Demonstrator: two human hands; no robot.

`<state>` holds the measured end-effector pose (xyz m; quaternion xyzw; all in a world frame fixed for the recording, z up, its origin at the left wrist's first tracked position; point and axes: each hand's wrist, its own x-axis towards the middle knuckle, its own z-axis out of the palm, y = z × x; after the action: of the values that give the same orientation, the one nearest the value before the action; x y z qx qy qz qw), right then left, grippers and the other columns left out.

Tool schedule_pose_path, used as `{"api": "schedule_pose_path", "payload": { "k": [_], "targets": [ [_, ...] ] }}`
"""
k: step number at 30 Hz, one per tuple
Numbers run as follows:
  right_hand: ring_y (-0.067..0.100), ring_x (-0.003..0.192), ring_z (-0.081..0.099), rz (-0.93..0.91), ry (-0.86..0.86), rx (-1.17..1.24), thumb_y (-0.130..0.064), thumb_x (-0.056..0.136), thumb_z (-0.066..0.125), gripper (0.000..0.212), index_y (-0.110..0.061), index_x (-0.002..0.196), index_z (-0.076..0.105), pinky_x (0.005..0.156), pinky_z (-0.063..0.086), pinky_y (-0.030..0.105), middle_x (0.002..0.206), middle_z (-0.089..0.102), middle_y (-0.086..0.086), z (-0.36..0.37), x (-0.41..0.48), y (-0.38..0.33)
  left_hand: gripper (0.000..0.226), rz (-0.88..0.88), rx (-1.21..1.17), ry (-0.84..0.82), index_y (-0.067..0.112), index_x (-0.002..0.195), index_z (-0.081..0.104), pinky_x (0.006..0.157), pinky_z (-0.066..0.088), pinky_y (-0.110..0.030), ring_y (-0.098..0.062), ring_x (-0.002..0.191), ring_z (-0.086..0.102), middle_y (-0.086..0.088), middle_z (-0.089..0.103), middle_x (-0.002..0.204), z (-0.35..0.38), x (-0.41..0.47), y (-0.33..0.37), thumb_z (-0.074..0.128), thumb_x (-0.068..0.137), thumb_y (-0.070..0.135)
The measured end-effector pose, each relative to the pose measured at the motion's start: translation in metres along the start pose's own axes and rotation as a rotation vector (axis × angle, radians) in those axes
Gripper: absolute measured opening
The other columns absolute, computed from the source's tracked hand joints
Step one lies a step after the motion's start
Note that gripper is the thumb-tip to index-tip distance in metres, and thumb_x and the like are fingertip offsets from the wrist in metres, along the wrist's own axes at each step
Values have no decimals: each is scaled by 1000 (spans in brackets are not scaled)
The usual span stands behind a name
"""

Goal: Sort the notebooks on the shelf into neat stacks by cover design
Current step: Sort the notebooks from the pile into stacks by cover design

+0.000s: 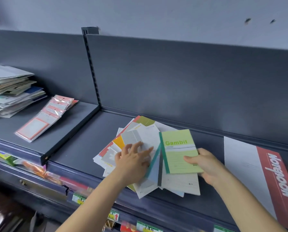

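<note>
The right hand pinches the green notebook at its lower right corner, thumb on the cover and fingers curled beneath. The cover is pale green with a darker green spine and the word "Gambit". It lies on top of the right side of the loose pile of notebooks, just in front of the shelf's back panel.

The left hand lies flat on the middle of that pile, fingers spread and straight, pressing on white and grey covers. The pile is fanned out unevenly, with red, yellow, olive and teal edges showing, and its near corners overhang the front lip of the shelf.

To the right, apart from the pile, a large white-and-red notebook lies flat. To the left, beyond a dark divider bracket, a row of overlapping red-bordered label packets rests on the next shelf section, and further left stands a tall, untidy stack of papers. Price tags line the shelf's front edge.
</note>
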<state>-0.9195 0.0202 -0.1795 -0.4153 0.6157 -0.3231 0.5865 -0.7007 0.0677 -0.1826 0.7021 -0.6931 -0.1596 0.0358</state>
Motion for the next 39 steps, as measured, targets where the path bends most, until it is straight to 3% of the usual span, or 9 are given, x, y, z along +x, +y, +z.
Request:
{"api": "schedule_pose_path", "payload": {
  "k": [6,11,14,18,21,26,29,31,39],
  "targets": [
    [30,99,65,-77,188,130,5,84,63,40,-9,120,55,76,51,39,110,69,11,-40,0,-19,82,-201,-65,113,9,144,24,111,20,-34,-28,137,22,-6,24,152,-13,5,-20,53,86,59],
    [31,95,67,-55,30,188,6,86,58,29,-1,115,62,73,52,38,109,69,18,-28,-2,-29,64,-215,-162,159,14,119,43,87,29,-28,-19,98,33,1,49,122,-23,11,-35,67,77,57],
    [32,98,67,-56,0,169,4,87,58,29,-2,115,63,76,53,41,109,70,17,-6,-2,-27,77,-166,-198,138,19,140,36,93,33,-30,-24,116,35,4,48,135,-27,13,-40,68,79,53],
    [30,100,66,-132,34,244,4,88,58,30,-6,116,61,81,52,42,109,70,13,10,-5,-32,67,-73,-142,230,21,144,37,106,28,-33,-24,133,23,3,29,153,-26,14,-40,55,88,53],
    [23,98,68,-275,70,374,5,89,55,28,-11,111,62,79,53,38,107,71,6,22,-12,-39,68,96,-358,277,23,143,40,112,23,-33,-17,138,24,6,32,153,-30,6,-28,37,86,60],
    [11,105,65,-535,120,249,6,89,56,39,-23,114,56,87,52,28,112,69,-4,53,-24,-31,70,264,-672,213,25,143,37,104,42,-35,-12,122,51,9,55,132,-34,11,-13,43,81,57],
    [7,108,60,-454,83,-2,-2,91,57,38,-36,107,51,93,48,26,113,64,-14,65,-27,-6,31,253,-694,219,31,123,48,95,50,-35,-15,112,57,10,60,119,-24,20,-12,56,94,25],
    [0,110,56,-393,70,-94,-7,93,55,38,-39,112,46,95,45,22,115,60,-18,69,-27,7,33,233,-687,251,29,118,50,91,51,-37,-18,107,58,7,60,115,-17,25,-10,55,94,9],
    [9,110,52,-325,307,-106,-8,95,50,34,-22,124,40,88,43,24,118,56,-8,25,-44,-6,29,414,-637,269,24,125,50,71,50,-28,-18,95,56,5,58,106,-18,35,46,49,97,13]
  ]
}}
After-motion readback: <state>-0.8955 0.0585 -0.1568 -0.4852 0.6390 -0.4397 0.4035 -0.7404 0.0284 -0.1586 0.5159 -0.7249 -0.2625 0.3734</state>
